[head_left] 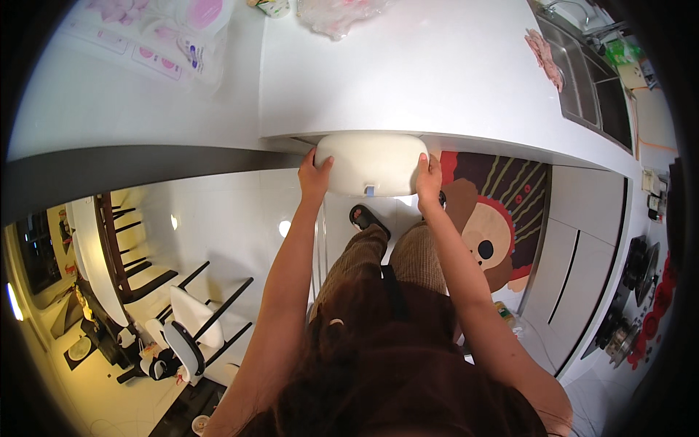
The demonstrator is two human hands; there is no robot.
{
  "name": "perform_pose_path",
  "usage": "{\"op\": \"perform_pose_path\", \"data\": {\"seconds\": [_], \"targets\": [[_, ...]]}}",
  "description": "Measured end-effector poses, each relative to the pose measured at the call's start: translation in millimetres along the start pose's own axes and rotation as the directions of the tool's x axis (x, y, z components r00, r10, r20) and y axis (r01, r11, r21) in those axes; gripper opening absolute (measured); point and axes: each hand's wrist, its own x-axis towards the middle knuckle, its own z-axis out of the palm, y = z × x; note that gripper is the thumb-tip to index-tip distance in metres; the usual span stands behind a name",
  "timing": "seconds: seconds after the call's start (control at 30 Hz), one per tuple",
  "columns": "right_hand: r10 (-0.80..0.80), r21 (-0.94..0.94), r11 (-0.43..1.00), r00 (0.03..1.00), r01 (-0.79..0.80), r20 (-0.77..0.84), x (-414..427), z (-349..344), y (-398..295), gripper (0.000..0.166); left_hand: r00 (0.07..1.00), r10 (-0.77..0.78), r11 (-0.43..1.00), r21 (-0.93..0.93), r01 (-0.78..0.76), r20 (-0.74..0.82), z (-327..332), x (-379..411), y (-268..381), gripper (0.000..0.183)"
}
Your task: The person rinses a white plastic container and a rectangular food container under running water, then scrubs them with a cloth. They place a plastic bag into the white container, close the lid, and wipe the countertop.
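Observation:
Both hands hold a cream-coloured, smooth appliance-like object with rounded corners at the edge of the white countertop. My left hand grips its left end, thumb on the near face. On its right end is my right hand, with the thumb on top and the fingers around the side. A small blue-grey tab shows at the middle of its lower edge. What the far side of the object touches is hidden below the counter's lip.
A crumpled clear plastic bag lies on the far counter. At the right are a steel sink with a pink cloth on its rim, and a gas hob. Chairs stand lower left; a patterned floor mat lies below.

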Motion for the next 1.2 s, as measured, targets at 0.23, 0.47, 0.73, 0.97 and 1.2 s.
{"op": "perform_pose_path", "data": {"seconds": [0.23, 0.47, 0.73, 0.97, 1.2], "targets": [[-0.047, -0.039, 0.998, 0.999, 0.046, -0.009, 0.9, 8.3, 18.4, 0.052, 0.99, 0.123, 0.992, 0.043, -0.121, -0.066, 7.4, -3.5, -12.2, 0.052], [-0.194, -0.168, 0.967, 0.981, 0.191, -0.004, -1.0, 14.9, 19.9, 0.049, 0.983, 0.164, 0.984, 0.087, -0.156, -0.083, 8.5, -9.5, -27.4, 0.048], [-0.288, -0.196, 0.943, 0.955, 0.269, -0.073, -2.1, 23.1, 20.9, 0.043, 0.987, 0.156, 0.987, 0.054, -0.155, -0.029, 19.8, -12.4, -32.8, 0.051], [-0.403, -0.29, 0.89, 0.905, 0.352, -0.139, -3.0, 26.4, 26.1, 0.04, 0.954, 0.289, 0.935, 0.237, -0.265, -0.075, 27.6, -12.0, -38.7, 0.045], [-0.355, -0.445, 0.838, 0.935, 0.314, -0.009, 8.9, 18.1, 23.7, 0.045, 0.972, 0.236, 0.918, 0.33, -0.219, -0.012, 21.9, -8.4, -39.3, 0.049]]}}
